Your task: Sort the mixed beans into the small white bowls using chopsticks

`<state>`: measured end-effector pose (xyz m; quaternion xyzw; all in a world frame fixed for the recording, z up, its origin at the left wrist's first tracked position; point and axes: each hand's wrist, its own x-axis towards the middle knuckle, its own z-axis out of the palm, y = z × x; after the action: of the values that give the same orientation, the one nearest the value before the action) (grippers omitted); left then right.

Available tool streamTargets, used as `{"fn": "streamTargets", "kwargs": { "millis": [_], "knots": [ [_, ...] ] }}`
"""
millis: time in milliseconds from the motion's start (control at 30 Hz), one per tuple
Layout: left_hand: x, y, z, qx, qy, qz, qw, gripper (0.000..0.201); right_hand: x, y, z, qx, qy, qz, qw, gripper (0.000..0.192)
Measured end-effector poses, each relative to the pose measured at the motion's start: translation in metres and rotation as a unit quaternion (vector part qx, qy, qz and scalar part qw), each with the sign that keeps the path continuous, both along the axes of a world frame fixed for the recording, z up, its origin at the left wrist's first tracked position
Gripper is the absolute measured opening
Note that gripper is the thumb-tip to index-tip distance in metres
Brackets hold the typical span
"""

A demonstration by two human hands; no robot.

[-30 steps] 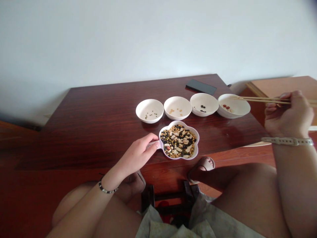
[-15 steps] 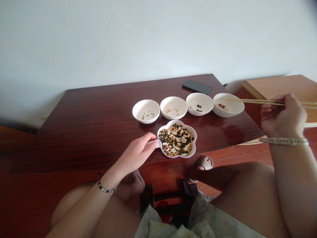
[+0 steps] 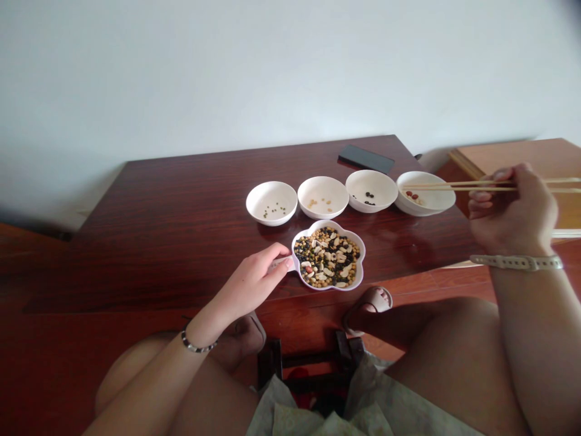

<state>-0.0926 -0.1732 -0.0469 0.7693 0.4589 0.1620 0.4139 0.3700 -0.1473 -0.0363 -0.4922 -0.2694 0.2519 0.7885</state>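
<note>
My left hand (image 3: 258, 275) is closed round the short handle of a white flower-shaped dish (image 3: 362, 266), which holds mixed beans and peanuts (image 3: 329, 257). My right hand (image 3: 517, 209) grips a pair of wooden chopsticks (image 3: 467, 186); their tips are over the rightmost white bowl (image 3: 436, 209), where a few red and pale peanuts (image 3: 413, 197) lie. Left of it stand a bowl with black beans (image 3: 374, 209), a bowl with yellowish beans (image 3: 323, 215) and a bowl with small green beans (image 3: 271, 222). Nothing shows clearly between the chopstick tips.
The bowls stand in a row on a dark wooden table (image 3: 181, 212). Behind them lies a black phone (image 3: 365, 158). A lighter wooden surface (image 3: 521, 154) adjoins on the right, a white wall (image 3: 272, 72) rises behind, and my knees are below the front edge.
My right hand and the chopsticks have shifted slightly left, the tips reaching further over the rightmost bowl. The table scene has drifted a little right in view. My left hand keeps its hold.
</note>
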Motion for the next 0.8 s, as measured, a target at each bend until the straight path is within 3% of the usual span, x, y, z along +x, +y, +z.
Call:
{"fn": "streamTargets", "kwargs": {
  "millis": [100, 267, 467, 800],
  "knots": [
    [0.001, 0.000, -0.001, 0.002, 0.001, 0.000, 1.000, 0.029, -0.012, -0.002, 0.004, 0.007, 0.054, 0.092, 0.994, 0.037],
    [0.004, -0.001, -0.001, 0.003, -0.001, 0.000, 1.000, 0.028, -0.033, -0.007, 0.005, -0.027, -0.032, 0.190, 0.981, 0.023],
    [0.006, -0.002, 0.002, 0.004, -0.001, 0.003, 1.000, 0.027, -0.062, -0.012, 0.014, -0.089, -0.087, 0.324, 0.938, 0.029],
    [0.012, -0.005, 0.007, 0.003, -0.009, 0.004, 1.000, 0.030, -0.084, -0.011, 0.013, -0.172, -0.156, 0.378, 0.896, 0.034]
  ]
}}
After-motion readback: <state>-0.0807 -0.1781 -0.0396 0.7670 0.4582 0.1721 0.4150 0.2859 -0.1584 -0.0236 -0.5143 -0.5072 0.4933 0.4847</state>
